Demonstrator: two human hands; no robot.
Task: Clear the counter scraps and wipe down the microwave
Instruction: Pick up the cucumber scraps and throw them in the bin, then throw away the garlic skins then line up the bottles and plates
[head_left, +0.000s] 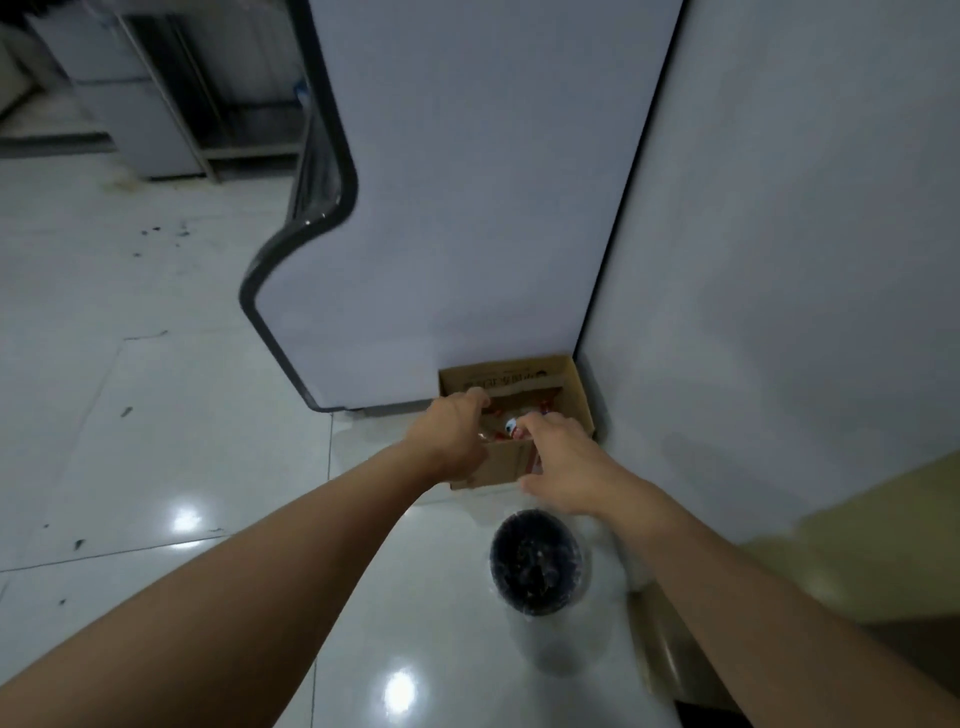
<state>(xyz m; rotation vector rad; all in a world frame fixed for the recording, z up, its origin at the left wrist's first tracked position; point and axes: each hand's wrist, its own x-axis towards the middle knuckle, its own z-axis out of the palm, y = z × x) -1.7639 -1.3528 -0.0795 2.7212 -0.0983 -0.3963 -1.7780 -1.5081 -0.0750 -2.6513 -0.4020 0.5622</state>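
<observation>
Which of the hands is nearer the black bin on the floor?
Right. The right hand is just above the black bin, at the cardboard box; the left hand sits farther up-left.

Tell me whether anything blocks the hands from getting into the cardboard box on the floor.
Nothing visible does. The cardboard box stands open-topped in the corner by the white appliance, and both the left hand and right hand are already at its near edge. The dark round bin sits nearer, below the arms, not between.
</observation>
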